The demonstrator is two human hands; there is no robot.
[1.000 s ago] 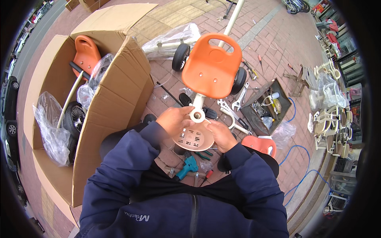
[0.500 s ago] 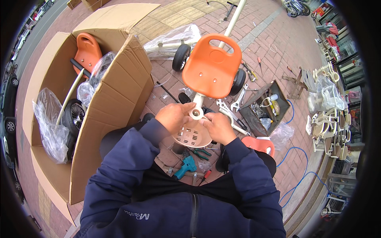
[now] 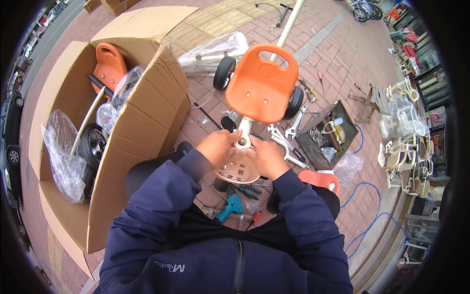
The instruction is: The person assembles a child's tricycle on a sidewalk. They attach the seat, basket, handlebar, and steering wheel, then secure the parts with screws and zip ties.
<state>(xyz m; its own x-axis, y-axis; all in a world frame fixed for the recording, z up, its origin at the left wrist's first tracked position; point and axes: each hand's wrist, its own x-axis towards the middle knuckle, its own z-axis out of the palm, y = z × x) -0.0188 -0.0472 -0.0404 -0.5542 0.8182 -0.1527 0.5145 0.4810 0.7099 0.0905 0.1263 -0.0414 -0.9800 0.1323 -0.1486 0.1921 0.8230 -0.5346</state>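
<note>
Between my hands is the ring-shaped end of a white frame tube [image 3: 242, 142]. My left hand [image 3: 214, 149] is closed, its thumb and fingers against the ring's left side. From the right, my right hand [image 3: 269, 156] is also closed on the ring, with its fingertips partly hidden. An orange child-size seat [image 3: 262, 88] is mounted on this frame just beyond, with a black wheel on either side. Below the hands sits a beige perforated basket [image 3: 235, 171], its upper part covered by them; whether the fingers touch it I cannot tell.
A large open cardboard box [image 3: 142, 142] stands at the left with another orange seat and wheels inside. A metal toolbox [image 3: 329, 134] and wrenches [image 3: 296, 122] lie to the right. A teal power tool [image 3: 231, 207] and green-handled pliers [image 3: 249, 191] are near my feet.
My right hand has shifted slightly left and closer to the ring, its fingers drawing nearer my left hand. The seat and frame stay nearly in place.
</note>
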